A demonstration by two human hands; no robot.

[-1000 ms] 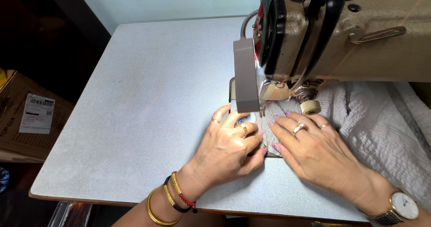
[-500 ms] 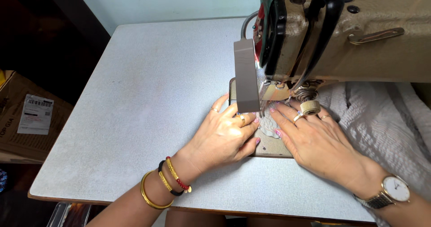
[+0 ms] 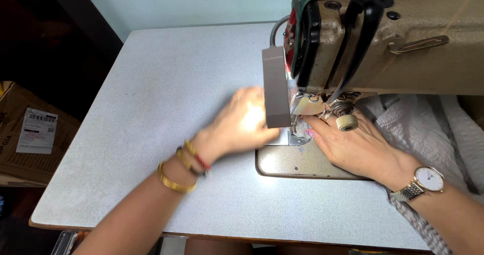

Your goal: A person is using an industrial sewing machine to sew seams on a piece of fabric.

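A: What lies nearest you?

B: Your forearms, coming in over the front edge of the pale grey speckled desk [image 3: 151, 93]. The left wrist carries gold bangles and a red-and-black thread band [image 3: 189, 159]; the right wrist a gold-mesh watch with a white face [image 3: 426, 182].

A: And your hands?

B: Your left hand [image 3: 242, 124] is blurred just left of the needle area, lying over the desk beside the machine's metal bed plate [image 3: 297, 162]. The grip looks loose, but with the blur I cannot tell whether it pinches anything. Your right hand [image 3: 353, 146] lies flat with fingers spread, pressing the pale grey crinkled fabric [image 3: 418, 129] onto the bed; its fingertips sit right beside the presser foot [image 3: 297, 134]. That grip is apart, clamped on nothing.

A: Where is the fabric?

B: Under your right palm, bunching out to the right beneath the arm of the beige industrial sewing machine [image 3: 403, 38].

A: Further off?

B: A brown cardboard box with a white label [image 3: 30, 129] sits below the desk's left edge.
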